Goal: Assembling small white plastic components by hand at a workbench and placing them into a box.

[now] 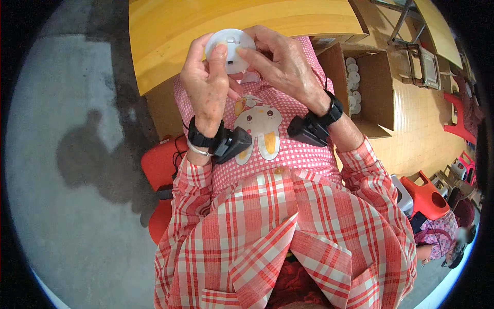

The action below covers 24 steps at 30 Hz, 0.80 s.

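Observation:
A round white plastic disc [237, 63] with a small raised fitting and a slot at its middle is held over my lap, near the table edge. My left hand [208, 85] grips its left side, the thumb pressed on its face. My right hand [285, 64] holds the right side, its thumb also lying on the face near the middle. Both hands are closed round the disc, and most fingertips are hidden behind it. Below the hands lies a pink checked apron [309, 149] with a rabbit picture.
A yellow table [180, 31] stands ahead. To its right, an open cardboard box [378, 82] holds several white discs [353, 77]. Red stools [429, 198] are at the right, a red seat [159, 165] at the left. A person [440, 237] sits at the lower right.

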Available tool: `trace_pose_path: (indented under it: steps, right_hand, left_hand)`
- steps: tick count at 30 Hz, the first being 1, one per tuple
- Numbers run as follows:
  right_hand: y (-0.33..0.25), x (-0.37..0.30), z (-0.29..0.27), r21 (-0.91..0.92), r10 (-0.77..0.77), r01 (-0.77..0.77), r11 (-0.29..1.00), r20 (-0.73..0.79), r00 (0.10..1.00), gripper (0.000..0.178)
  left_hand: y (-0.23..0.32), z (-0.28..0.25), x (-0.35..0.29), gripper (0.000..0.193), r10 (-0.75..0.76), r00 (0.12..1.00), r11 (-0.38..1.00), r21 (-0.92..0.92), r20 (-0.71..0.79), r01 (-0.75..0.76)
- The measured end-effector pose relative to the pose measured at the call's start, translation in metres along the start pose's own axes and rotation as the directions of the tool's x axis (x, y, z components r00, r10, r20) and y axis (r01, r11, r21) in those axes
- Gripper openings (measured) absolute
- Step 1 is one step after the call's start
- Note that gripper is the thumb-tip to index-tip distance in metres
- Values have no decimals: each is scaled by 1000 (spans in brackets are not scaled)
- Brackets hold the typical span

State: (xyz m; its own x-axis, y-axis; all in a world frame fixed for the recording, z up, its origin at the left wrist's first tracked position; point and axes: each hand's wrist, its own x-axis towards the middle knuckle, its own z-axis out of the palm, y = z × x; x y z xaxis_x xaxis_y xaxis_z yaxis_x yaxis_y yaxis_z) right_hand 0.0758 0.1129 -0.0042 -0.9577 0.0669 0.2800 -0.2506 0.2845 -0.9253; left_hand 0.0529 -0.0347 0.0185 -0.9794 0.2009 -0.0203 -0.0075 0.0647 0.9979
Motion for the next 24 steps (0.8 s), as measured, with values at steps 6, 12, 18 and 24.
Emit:
trace_pose_path:
  steps: [6, 12, 18, 24]
  right_hand:
    - [15, 3, -10, 205, 143, -160, 965, 97, 985, 26]
    - [18, -8, -14, 75, 113, -115, 991, 27, 993, 24]
    - [40, -35, -71, 268, 290, -221, 938, -254, 923, 22]
    - [199, -143, -204, 452, 564, -339, 825, -655, 502, 14]
  left_hand:
    - [-9, -1, 13, 40, -130, 972, 975, -153, 194, 161]
    - [-5, 8, 11, 37, -206, 950, 975, -34, 234, 219]
    - [-12, 19, 29, 44, -322, 856, 947, 138, 405, 291]
    - [-22, -24, 64, 44, -273, 862, 957, 211, 427, 199]
